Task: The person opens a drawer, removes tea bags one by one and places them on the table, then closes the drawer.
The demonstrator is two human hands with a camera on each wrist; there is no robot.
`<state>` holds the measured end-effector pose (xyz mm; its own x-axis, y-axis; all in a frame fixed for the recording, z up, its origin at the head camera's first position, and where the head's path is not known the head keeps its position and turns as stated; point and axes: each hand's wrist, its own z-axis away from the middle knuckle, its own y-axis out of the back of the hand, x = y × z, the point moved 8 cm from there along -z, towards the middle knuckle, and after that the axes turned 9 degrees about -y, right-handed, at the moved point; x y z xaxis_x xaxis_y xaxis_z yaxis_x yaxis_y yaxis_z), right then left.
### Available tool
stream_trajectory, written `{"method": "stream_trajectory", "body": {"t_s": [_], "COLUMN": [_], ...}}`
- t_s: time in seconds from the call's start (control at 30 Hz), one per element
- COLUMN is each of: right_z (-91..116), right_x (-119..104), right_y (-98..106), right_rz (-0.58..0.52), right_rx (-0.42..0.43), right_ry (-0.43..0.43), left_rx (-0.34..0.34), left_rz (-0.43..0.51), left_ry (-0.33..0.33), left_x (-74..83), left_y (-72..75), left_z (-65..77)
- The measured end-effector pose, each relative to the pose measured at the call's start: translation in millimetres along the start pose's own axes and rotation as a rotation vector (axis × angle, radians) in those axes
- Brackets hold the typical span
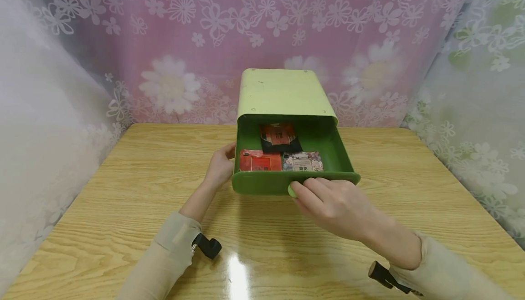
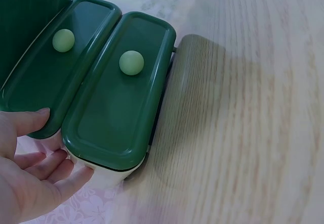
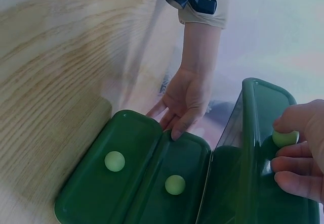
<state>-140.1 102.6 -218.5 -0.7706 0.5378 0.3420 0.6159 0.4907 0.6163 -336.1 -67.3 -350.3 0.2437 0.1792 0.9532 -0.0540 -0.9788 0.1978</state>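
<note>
A small cabinet with a pale yellow-green top (image 1: 283, 92) stands on the table, its green top drawer (image 1: 258, 184) pulled out. My right hand (image 1: 338, 206) pinches the round light-green knob (image 3: 285, 138) on that drawer's front. At the cabinet's left side is my left hand (image 1: 219, 167). In the left wrist view its thumb touches the edge of the middle drawer (image 2: 76, 77), with the other fingers extended along the side. Inside the pulled-out drawer lie a black-and-red packet (image 1: 280, 137), a red packet (image 1: 259, 160) and a flower-patterned packet (image 1: 303, 161).
Below the pulled-out drawer, the middle and bottom drawers (image 2: 119, 107) are closed, each with a round knob. The wooden table (image 1: 143, 190) extends around the cabinet. A pink floral curtain (image 1: 229, 31) hangs behind, and pale curtains (image 1: 484, 108) flank the sides.
</note>
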Motion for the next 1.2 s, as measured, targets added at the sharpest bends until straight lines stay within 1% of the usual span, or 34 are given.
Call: {"method": "stream_trajectory", "body": {"t_s": [0.13, 0.33, 0.57, 0.77, 0.83, 0.9, 0.97, 1.03, 1.13, 1.2], "right_z": [1, 3, 6, 5, 4, 2, 0, -5, -17, -25], "right_x": [-3, -8, -11, -11, -10, -7, -1, 7, 25, 41], "right_y": [0, -1, -3, -2, 3, 13, 23, 35, 47, 52], "right_rz": [0.009, 0.019, 0.03, 0.015, -0.021, -0.079, -0.153, -0.197, -0.224, -0.227], "right_rx": [0.0, -0.007, -0.021, 0.007, 0.025, 0.021, -0.017, -0.045, -0.13, -0.156], "right_ry": [0.006, 0.026, 0.031, 0.013, -0.004, -0.02, -0.041, -0.041, -0.043, -0.036], "left_rx": [0.003, 0.007, 0.006, 0.005, 0.005, 0.002, 0.001, -0.001, 0.003, 0.003], "left_rz": [0.001, 0.002, -0.007, -0.01, -0.011, -0.011, -0.008, -0.003, -0.001, -0.004], "left_ry": [0.014, 0.003, 0.0, -0.006, -0.005, -0.006, -0.004, -0.001, 0.0, -0.002], "left_x": [0.4, 1.5, -1.3, -1.5, -1.4, -1.3, -1.5, -1.7, -1.9, -1.7], "left_y": [0.2, 0.3, 0.9, 1.8, 1.5, 0.8, 0.2, -0.1, 0.5, 1.2], "left_z": [0.6, 0.4, -0.8, -1.5, -1.3, -1.1, -0.7, -0.5, -1.0, -1.3]}}
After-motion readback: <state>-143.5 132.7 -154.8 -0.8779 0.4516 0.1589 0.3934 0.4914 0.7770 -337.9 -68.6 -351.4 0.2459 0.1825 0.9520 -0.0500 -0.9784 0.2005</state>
